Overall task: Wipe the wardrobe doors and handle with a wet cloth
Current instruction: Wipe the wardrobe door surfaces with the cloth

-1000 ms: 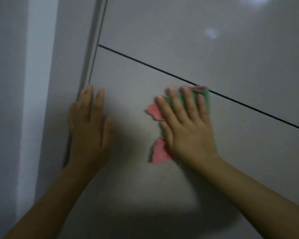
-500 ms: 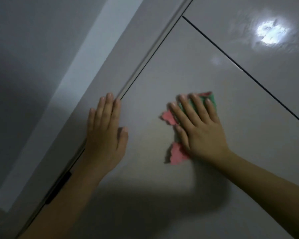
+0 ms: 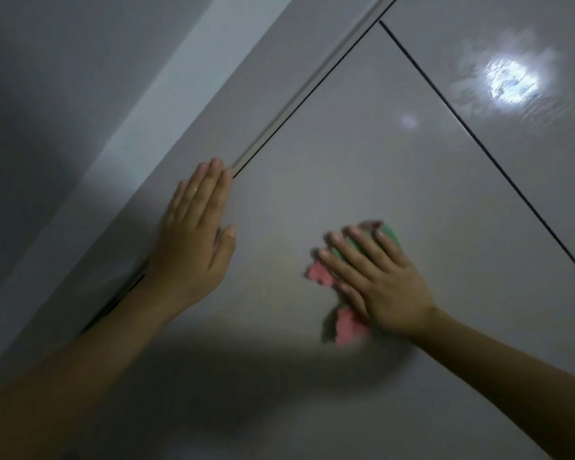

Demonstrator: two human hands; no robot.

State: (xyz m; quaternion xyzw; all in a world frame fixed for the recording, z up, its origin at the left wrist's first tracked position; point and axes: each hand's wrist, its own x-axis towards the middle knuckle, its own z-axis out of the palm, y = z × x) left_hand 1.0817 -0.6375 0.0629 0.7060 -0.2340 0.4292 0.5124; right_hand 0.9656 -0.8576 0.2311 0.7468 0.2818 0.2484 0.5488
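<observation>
Nearest to me, two bare forearms reach up and away toward the glossy grey wardrobe door [image 3: 362,180]. The right hand [image 3: 375,280] lies flat with fingers spread, its grip not closed round anything but pressing a pink-and-green cloth [image 3: 347,322] against the panel; pink edges show below and left of the palm, green just past the fingertips. The left hand [image 3: 193,234] is open and empty, fingers together, braced flat on the door's left edge, its fingertips touching the long pale handle strip [image 3: 309,84].

That strip is the relation that matters: it runs diagonally up and to the right, lying left of and above the cloth, well apart from it. The left hand is nearer, but the cloth hand must travel up-left to reach it. Farther off, a dark seam [image 3: 478,147] divides this panel from the next door [image 3: 512,44], where a light glares.
</observation>
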